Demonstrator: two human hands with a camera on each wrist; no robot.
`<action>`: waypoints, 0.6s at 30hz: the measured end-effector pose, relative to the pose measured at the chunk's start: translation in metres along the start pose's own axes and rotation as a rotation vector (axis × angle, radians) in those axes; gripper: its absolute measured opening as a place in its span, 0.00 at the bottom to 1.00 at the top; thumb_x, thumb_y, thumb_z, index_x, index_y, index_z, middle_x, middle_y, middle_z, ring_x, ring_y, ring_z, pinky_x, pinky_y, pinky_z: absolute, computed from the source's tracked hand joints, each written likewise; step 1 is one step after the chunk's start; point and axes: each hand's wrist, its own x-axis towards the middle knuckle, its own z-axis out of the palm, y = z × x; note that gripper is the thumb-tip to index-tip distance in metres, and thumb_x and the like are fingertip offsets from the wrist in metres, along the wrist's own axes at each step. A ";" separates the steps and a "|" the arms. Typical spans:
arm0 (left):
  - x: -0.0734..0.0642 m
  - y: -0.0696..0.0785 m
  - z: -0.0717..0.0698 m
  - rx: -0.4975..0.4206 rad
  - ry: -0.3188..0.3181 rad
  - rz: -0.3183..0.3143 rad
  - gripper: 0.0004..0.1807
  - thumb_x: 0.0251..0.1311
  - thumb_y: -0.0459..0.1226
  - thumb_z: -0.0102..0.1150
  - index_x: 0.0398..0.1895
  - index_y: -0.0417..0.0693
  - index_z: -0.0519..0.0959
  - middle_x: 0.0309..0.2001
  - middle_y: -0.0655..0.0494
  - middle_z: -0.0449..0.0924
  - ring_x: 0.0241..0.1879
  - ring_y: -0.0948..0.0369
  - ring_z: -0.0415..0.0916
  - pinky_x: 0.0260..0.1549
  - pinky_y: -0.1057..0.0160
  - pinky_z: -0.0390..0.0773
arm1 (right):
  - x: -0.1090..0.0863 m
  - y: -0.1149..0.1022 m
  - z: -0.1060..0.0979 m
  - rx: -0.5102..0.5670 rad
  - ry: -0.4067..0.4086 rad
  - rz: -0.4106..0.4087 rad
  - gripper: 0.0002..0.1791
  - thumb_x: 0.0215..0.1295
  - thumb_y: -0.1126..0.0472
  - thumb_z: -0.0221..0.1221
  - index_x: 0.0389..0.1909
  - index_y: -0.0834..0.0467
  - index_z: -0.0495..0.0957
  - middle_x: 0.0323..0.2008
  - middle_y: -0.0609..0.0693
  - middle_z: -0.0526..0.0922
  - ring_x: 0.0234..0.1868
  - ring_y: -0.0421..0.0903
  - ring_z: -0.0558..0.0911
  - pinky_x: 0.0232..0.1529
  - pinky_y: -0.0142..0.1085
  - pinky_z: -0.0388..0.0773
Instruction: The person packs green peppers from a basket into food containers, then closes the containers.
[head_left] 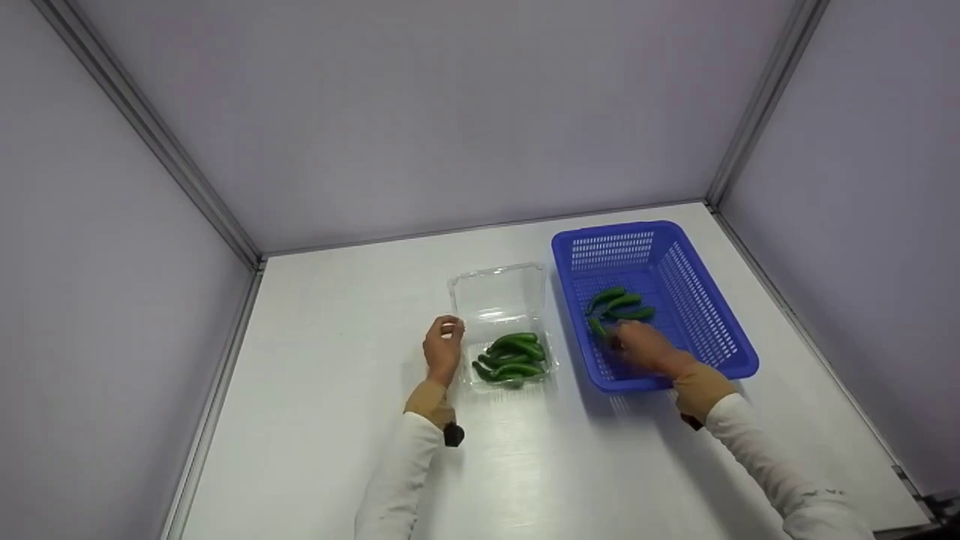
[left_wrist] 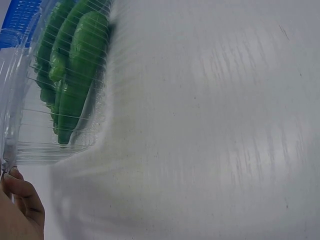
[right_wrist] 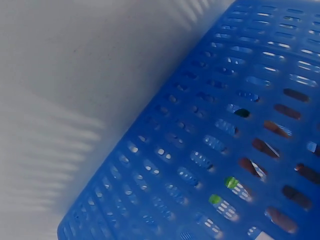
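A hinged clear plastic container [head_left: 496,301] stands on the table with its lid folded back, and several green peppers [head_left: 514,357] lie in its base. My left hand [head_left: 443,349] pinches the container's left edge; the left wrist view shows thumb and fingers [left_wrist: 22,192] at its corner. To the right, my right hand [head_left: 642,346] reaches into a blue plastic basket [head_left: 720,330]. Its curled fingers grip one end of a green pepper [head_left: 597,328], slightly blurred. Just beyond it lie three more green peppers [head_left: 621,301]. In the right wrist view the basket wall [right_wrist: 200,135] mostly hides the hand.
The white table [head_left: 322,390] is enclosed by pale panels [head_left: 465,120] at the back and both sides. Metal rails [head_left: 217,210] run along the panel corners. The basket's slotted walls rise around the right hand, close to the container's right side.
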 end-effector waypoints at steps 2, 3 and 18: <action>0.001 -0.001 0.001 0.001 0.004 0.002 0.04 0.67 0.32 0.60 0.41 0.39 0.81 0.36 0.46 0.83 0.40 0.50 0.79 0.35 0.56 0.75 | 0.001 0.000 -0.003 0.007 0.013 0.011 0.04 0.60 0.75 0.62 0.36 0.68 0.83 0.31 0.56 0.82 0.36 0.54 0.81 0.39 0.51 0.78; 0.001 -0.001 0.002 0.002 0.006 0.004 0.04 0.67 0.32 0.60 0.41 0.39 0.81 0.36 0.46 0.83 0.40 0.50 0.79 0.35 0.56 0.75 | 0.001 0.000 -0.004 0.006 0.021 0.012 0.05 0.60 0.75 0.62 0.36 0.68 0.83 0.32 0.57 0.82 0.36 0.55 0.82 0.39 0.51 0.78; 0.001 -0.002 0.003 0.019 0.016 0.012 0.04 0.66 0.32 0.61 0.41 0.40 0.81 0.35 0.45 0.83 0.38 0.50 0.80 0.36 0.54 0.76 | 0.010 -0.014 -0.020 0.016 0.168 -0.016 0.09 0.60 0.78 0.59 0.36 0.63 0.74 0.34 0.55 0.78 0.35 0.53 0.78 0.37 0.50 0.77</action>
